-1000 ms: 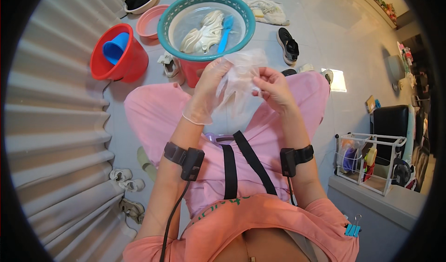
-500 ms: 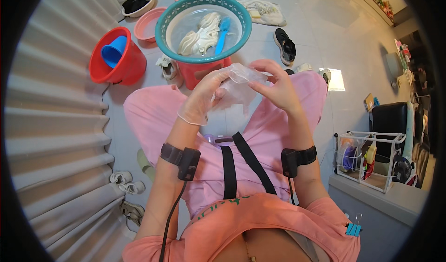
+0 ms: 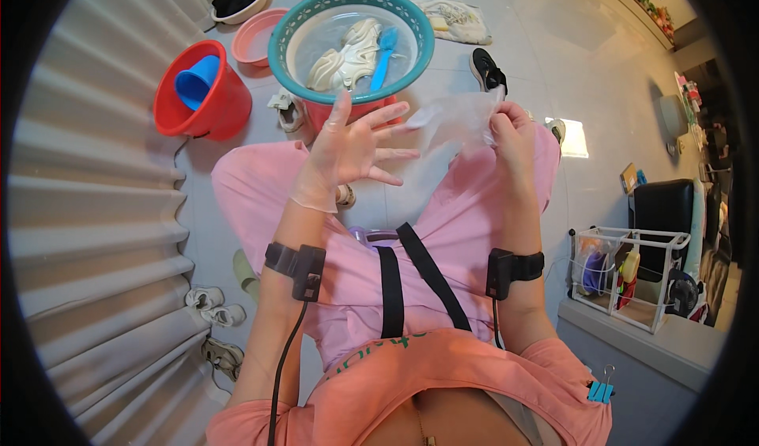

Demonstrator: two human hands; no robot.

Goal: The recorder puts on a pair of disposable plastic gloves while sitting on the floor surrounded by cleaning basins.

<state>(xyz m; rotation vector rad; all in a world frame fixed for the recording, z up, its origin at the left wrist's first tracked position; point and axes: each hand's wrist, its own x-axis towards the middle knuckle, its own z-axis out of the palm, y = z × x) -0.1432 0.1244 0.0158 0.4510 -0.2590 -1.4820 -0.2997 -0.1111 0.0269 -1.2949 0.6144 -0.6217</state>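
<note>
My left hand (image 3: 356, 147) wears a thin clear disposable glove, its fingers spread wide and the palm turned up. A second clear glove (image 3: 460, 120) hangs from my bare right hand (image 3: 514, 134), pinched at its edge and stretched out limp toward the left fingertips. Beyond my hands a teal-rimmed basin (image 3: 285, 70) sits on a red stool (image 3: 371, 107). In its water lie what look like white shoes (image 3: 352, 57) and a blue brush (image 3: 384, 58).
At the left stands a red bucket (image 3: 231, 102) holding a blue scoop-like vessel (image 3: 198, 82). Pink basins (image 3: 257, 39), a black shoe (image 3: 486, 70) and a cloth (image 3: 466, 23) lie on the floor. A white wire rack (image 3: 628, 276) is at the right.
My hands have drawn apart. The left fingers have opened and spread, while my right hand has moved right, pulling the loose glove with it.
</note>
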